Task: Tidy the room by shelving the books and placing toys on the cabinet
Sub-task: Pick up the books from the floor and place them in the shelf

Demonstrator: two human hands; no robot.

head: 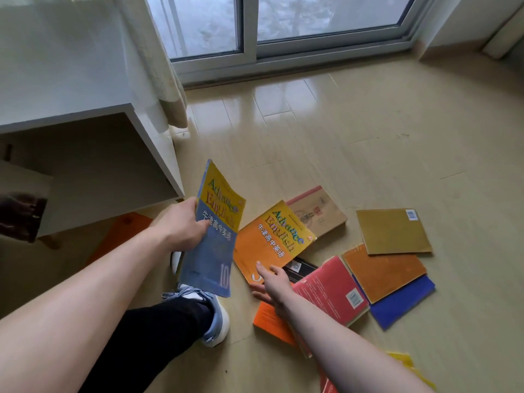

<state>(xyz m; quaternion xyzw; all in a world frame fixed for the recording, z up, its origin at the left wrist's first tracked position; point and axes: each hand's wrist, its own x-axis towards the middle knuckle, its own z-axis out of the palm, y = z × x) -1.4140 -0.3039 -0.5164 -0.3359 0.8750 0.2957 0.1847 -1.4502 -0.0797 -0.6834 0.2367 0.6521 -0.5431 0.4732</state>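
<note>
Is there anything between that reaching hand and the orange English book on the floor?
Nothing visible. The right hand reaches with straight fingers at the near edge of the orange English book, which lies on top of the pile, its cover bare. The left hand holds the blue English book off to the side.

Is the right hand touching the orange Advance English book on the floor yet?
Cannot tell. In the head view the right hand, fingers straight, overlaps the orange book's lower edge, but from above neither contact nor a gap shows plainly.
</note>
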